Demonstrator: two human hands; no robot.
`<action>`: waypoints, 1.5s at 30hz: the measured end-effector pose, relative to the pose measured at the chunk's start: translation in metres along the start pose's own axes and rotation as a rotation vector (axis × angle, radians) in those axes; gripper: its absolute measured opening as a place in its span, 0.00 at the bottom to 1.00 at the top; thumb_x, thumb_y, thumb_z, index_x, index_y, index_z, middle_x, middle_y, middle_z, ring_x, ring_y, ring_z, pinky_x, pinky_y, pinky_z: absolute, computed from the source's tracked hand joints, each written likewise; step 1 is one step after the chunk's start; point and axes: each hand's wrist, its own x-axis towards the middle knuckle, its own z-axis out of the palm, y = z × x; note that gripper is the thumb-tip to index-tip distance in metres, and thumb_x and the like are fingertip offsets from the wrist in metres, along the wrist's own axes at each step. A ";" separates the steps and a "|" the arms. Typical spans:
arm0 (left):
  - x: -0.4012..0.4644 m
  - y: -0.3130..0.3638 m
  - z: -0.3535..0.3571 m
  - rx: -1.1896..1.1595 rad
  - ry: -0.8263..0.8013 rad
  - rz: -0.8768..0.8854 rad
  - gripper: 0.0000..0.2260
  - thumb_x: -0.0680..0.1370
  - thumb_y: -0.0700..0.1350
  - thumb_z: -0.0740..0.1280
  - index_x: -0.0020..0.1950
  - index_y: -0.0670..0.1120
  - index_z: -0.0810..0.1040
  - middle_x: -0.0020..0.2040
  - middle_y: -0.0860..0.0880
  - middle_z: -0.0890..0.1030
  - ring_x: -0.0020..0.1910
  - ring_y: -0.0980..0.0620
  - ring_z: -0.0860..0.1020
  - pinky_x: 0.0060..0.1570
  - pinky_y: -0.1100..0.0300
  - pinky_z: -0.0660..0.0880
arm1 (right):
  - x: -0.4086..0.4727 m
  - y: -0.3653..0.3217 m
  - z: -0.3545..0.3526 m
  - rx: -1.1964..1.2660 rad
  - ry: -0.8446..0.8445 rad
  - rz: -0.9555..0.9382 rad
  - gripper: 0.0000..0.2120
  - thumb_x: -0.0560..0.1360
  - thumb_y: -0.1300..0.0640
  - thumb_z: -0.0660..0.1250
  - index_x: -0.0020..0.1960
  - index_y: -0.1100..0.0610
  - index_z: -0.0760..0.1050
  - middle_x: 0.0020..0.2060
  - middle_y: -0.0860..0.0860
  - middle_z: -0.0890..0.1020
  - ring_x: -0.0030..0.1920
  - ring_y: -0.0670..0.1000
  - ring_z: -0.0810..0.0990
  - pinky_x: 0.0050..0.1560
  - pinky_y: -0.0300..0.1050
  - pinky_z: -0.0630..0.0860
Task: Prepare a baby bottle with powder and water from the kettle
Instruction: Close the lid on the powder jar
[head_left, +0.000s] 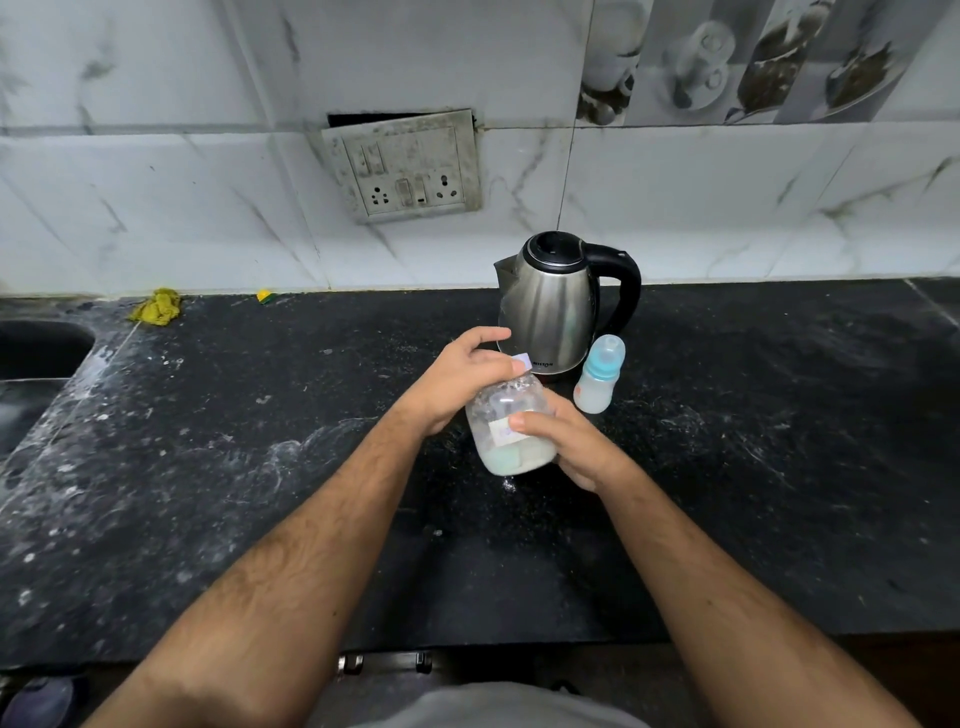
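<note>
A clear jar of white powder (511, 441) stands on the black counter (260, 467), tilted slightly. My right hand (566, 447) wraps around its body from the right. My left hand (467, 376) grips the jar's top, where a pale lilac lid (522, 360) shows between the fingers. Just behind the jar stands a steel kettle (550, 304) with a black handle and its lid shut. A small baby bottle (598, 380) with a blue collar and clear cap stands to the kettle's right, apart from both hands.
A sink (36, 348) is sunk into the counter at the far left. A yellow cloth (156, 307) and a small yellow scrap (265, 296) lie by the tiled wall. A switch and socket panel (402, 166) hangs on the wall above.
</note>
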 end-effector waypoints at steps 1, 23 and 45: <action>-0.001 -0.001 0.000 -0.032 -0.013 0.018 0.25 0.68 0.44 0.73 0.64 0.48 0.73 0.50 0.46 0.85 0.46 0.51 0.84 0.49 0.58 0.79 | 0.000 0.000 -0.002 0.046 -0.035 0.017 0.32 0.67 0.52 0.72 0.68 0.64 0.72 0.56 0.59 0.82 0.57 0.56 0.80 0.60 0.51 0.76; -0.004 0.013 -0.001 0.035 -0.076 0.092 0.15 0.69 0.40 0.73 0.54 0.47 0.79 0.47 0.43 0.82 0.45 0.50 0.81 0.50 0.56 0.79 | 0.003 -0.009 -0.005 0.078 -0.170 0.013 0.30 0.66 0.54 0.73 0.67 0.57 0.73 0.56 0.56 0.83 0.57 0.53 0.81 0.58 0.48 0.78; -0.007 0.030 0.005 0.084 -0.067 0.134 0.14 0.71 0.43 0.71 0.57 0.47 0.83 0.49 0.49 0.86 0.48 0.55 0.83 0.49 0.61 0.79 | 0.002 -0.023 -0.005 0.058 -0.154 -0.016 0.31 0.66 0.55 0.75 0.67 0.59 0.73 0.58 0.58 0.82 0.59 0.55 0.80 0.61 0.52 0.76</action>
